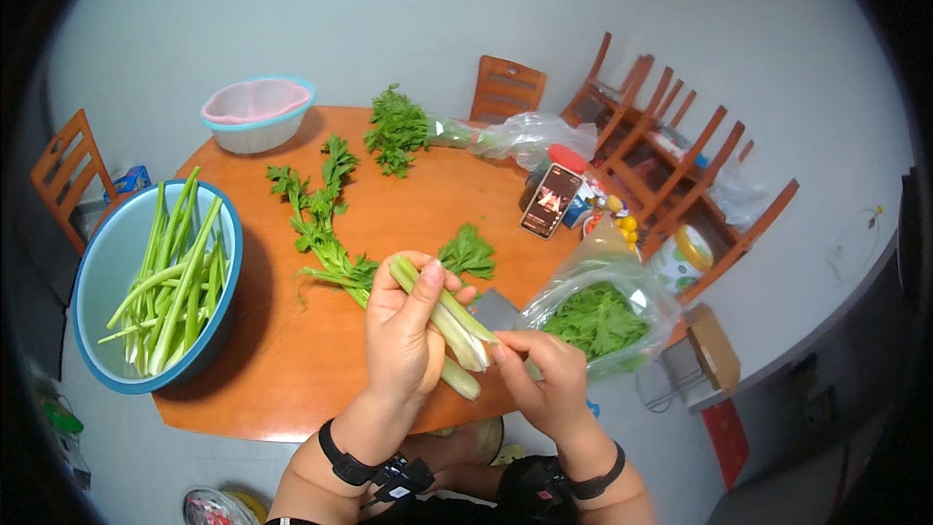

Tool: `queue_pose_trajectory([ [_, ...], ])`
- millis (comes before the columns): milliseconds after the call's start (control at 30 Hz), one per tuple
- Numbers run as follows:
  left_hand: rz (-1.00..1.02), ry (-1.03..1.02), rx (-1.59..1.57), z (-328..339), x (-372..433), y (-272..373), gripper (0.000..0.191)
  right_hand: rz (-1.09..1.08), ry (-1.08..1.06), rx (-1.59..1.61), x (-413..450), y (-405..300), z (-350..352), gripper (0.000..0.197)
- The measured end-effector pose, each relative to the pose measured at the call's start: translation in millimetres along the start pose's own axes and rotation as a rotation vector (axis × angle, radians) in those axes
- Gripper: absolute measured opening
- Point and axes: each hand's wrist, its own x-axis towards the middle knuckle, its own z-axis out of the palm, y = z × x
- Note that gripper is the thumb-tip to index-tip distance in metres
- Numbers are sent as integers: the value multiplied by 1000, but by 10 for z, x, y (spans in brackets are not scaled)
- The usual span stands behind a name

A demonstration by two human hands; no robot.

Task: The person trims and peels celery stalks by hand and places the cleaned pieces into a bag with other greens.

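My left hand [399, 339] grips a pale green celery stalk bunch [453, 327] above the table's near side, with the cut base pointing right. At that base, the thumb and forefinger of my right hand [547, 383] pinch the edge of a stalk. Under my left hand another thick celery piece [461, 379] lies on the table. Leafy celery tops [315, 222] stretch away behind that hand, partly covered by it. Just beyond my fingers rests a loose celery leaf [468, 251]. A clear plastic bag [536, 299] with celery leaves [599, 319] sits beside my right hand.
A blue basin [235, 233] of trimmed celery stalks [175, 284] stands at the left of the wooden table [306, 394]. Farther back are a colander set [259, 135] and bagged celery [397, 130]. A phone [552, 200] leans against a red-lidded jar [567, 157]. Stacked chairs [667, 127] occupy the right.
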Motion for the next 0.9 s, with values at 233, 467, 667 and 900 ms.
queue_pose_trajectory([
  [233, -162, -80, 29, 17, -5, -28, 15, 540, -13, 771, -53, 36, -111, 12],
  [467, -146, -142, 232, -92, -7, -58, 19, 617, 19, 956, -77, 117, -164, 13],
  [667, -92, -222, 256, -32, -35, -60, 18, 737, -3, 1223, -85, 132, -207, 16],
  [900, -12, -149, 183, -42, 7, -49, 18, 701, 60, 1368, -118, 150, -123, 14],
])
